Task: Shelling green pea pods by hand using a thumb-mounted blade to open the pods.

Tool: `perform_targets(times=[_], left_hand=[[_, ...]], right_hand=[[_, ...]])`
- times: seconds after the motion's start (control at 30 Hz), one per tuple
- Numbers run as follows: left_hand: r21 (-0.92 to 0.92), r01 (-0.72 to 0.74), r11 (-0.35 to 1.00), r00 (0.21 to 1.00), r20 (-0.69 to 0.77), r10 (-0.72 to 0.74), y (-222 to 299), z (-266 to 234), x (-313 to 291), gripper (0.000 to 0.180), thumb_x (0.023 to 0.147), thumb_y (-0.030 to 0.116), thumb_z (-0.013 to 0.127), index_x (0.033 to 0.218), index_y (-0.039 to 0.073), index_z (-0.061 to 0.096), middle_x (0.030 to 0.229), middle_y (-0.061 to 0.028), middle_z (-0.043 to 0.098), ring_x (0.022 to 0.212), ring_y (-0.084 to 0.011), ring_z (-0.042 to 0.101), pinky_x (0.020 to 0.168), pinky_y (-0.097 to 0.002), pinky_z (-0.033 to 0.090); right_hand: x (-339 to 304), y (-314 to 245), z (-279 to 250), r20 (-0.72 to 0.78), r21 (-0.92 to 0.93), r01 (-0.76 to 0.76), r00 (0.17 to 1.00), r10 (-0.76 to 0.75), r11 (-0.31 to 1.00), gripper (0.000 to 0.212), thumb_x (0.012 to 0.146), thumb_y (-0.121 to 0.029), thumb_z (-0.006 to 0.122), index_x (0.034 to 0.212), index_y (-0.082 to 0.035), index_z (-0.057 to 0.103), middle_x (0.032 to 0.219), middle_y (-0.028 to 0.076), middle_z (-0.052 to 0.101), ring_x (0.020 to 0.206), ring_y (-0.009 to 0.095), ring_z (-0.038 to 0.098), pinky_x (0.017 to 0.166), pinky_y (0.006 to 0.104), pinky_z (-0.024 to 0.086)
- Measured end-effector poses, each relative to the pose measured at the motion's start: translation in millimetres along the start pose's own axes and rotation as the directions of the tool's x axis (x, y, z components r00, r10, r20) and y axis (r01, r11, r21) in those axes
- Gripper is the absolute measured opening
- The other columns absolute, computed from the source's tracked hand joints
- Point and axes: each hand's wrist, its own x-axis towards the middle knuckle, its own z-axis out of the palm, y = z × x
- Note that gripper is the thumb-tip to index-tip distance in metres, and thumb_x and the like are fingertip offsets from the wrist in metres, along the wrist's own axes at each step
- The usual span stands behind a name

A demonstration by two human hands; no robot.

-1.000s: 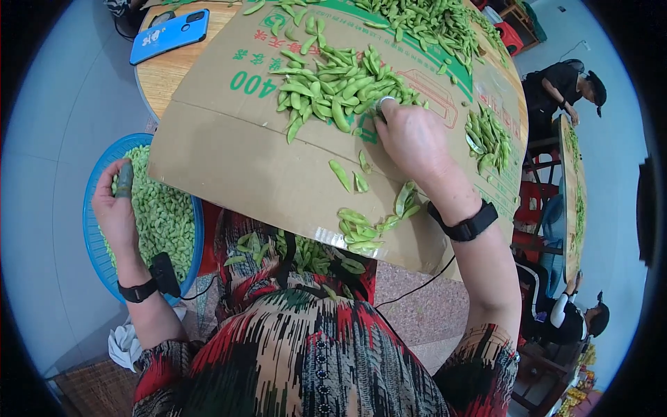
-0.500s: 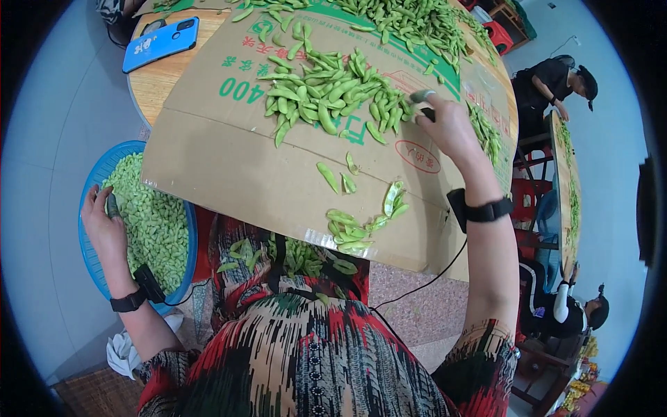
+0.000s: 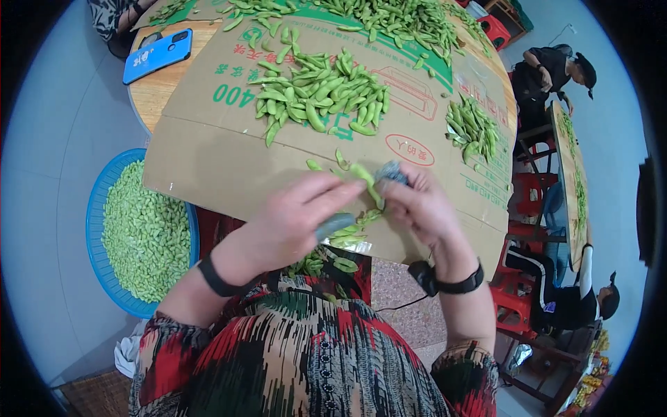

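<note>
A green edamame pod (image 3: pixel 367 182) is pinched between my hands, just above the cardboard sheet (image 3: pixel 229 156). My left hand (image 3: pixel 288 222) meets it from the left, index fingertip against its side; a grey cover sits on the thumb. My right hand (image 3: pixel 422 208) closes on its other side, with a dark grey-blue cover on a fingertip. Just beyond lies a heap of whole pods (image 3: pixel 319 90). Several opened, flattened pods (image 3: pixel 351 233) lie near the cardboard's front edge, partly hidden by my hands.
A blue basket (image 3: pixel 95 233) of shelled beans (image 3: pixel 146 236) stands at the left. A blue phone (image 3: pixel 158 55) rests on the wooden table. More pods (image 3: pixel 476 132) lie at right, and a larger heap (image 3: pixel 396 24) at the back. Two people work at another table (image 3: pixel 566 187).
My right hand has drawn back from the heap with a pod. My left hand has come from over the basket to meet it above the cardboard.
</note>
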Motion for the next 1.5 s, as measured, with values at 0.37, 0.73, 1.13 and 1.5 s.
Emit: perform_targets(times=[0.37,0.73,1.13,1.5], left_hand=[[-0.800,0.461,0.384,0.806,0.196,-0.559,-7.7,37.3,10.8,0.011,0.087,0.009,0.058,0.094,0.001,0.060,0.077,0.0032,0.057,0.069,-0.0026,0.049,0.061,-0.0190,0.042],[-0.599,0.471,0.647,0.828,0.050,-0.558,-6.3,52.0,11.4,0.008,0.084,0.007,0.057,0.089,0.002,0.056,0.072,-0.0002,0.055,0.067,-0.0053,0.050,0.058,-0.0225,0.042],[-0.855,0.466,0.228,0.850,0.362,-0.382,-11.4,44.5,11.1,0.007,0.083,0.010,0.062,0.086,0.005,0.058,0.074,0.0055,0.054,0.068,-0.0029,0.048,0.060,-0.0204,0.041],[-0.824,0.555,0.111,0.780,0.470,-0.413,-17.9,29.3,15.6,0.021,0.086,0.004,0.056,0.106,-0.002,0.059,0.084,-0.0027,0.061,0.063,-0.0064,0.052,0.059,-0.0199,0.045]], right_hand=[[-24.2,39.6,11.3,-0.025,0.140,0.294,0.956,-0.294,0.945,0.017,0.096,-0.020,0.040,0.099,-0.006,0.049,0.063,-0.005,0.040,0.053,0.004,0.032,0.047,0.0187,0.027],[-22.0,45.5,13.1,0.201,0.426,0.057,0.967,-0.156,0.903,0.018,0.097,-0.017,0.036,0.092,-0.005,0.049,0.066,-0.002,0.045,0.053,0.004,0.036,0.047,0.0182,0.031],[-26.2,49.4,18.3,0.233,0.585,-0.096,0.971,-0.053,0.806,0.016,0.096,-0.015,0.041,0.100,-0.004,0.053,0.063,-0.004,0.043,0.047,0.003,0.031,0.042,0.0171,0.025],[-13.7,41.3,10.0,-0.011,0.074,0.149,0.989,-0.149,0.986,0.018,0.093,-0.018,0.048,0.080,-0.008,0.056,0.056,-0.007,0.043,0.049,0.001,0.036,0.043,0.0175,0.027]])
